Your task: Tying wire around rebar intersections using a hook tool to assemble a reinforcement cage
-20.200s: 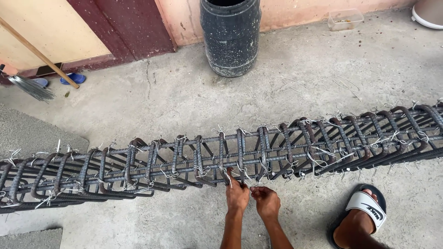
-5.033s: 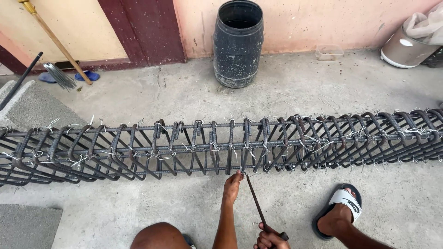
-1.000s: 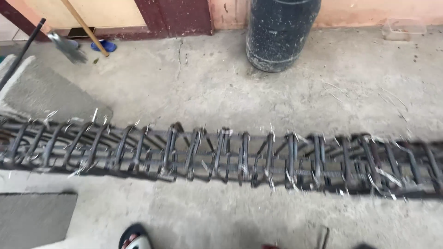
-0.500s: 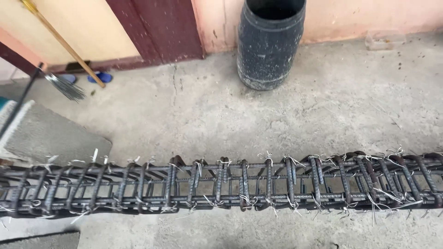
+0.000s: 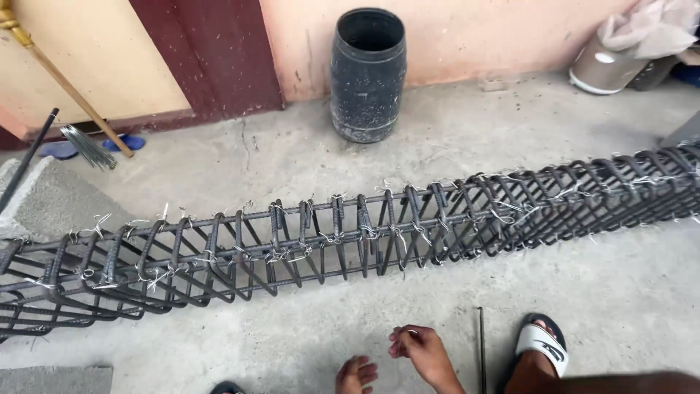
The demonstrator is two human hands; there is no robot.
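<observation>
A long rebar cage of dark bars and stirrups, bound with pale tie wire, lies across the concrete floor from left to right. My right hand is low in the view, in front of the cage and apart from it, with fingertips pinched on what looks like a thin bit of tie wire. My left hand sits just left of it at the bottom edge, fingers curled and partly cut off. A thin dark metal rod lies on the floor right of my right hand.
My foot in a black and white sandal rests beside the rod. A dark barrel stands by the pink wall. A broom handle and a wire bundle lean at the far left. A concrete slab lies behind the cage.
The view has tilted down and back. My two hands, the rod and my sandalled foot are in view at the bottom, where half a second ago only cage and floor showed.
</observation>
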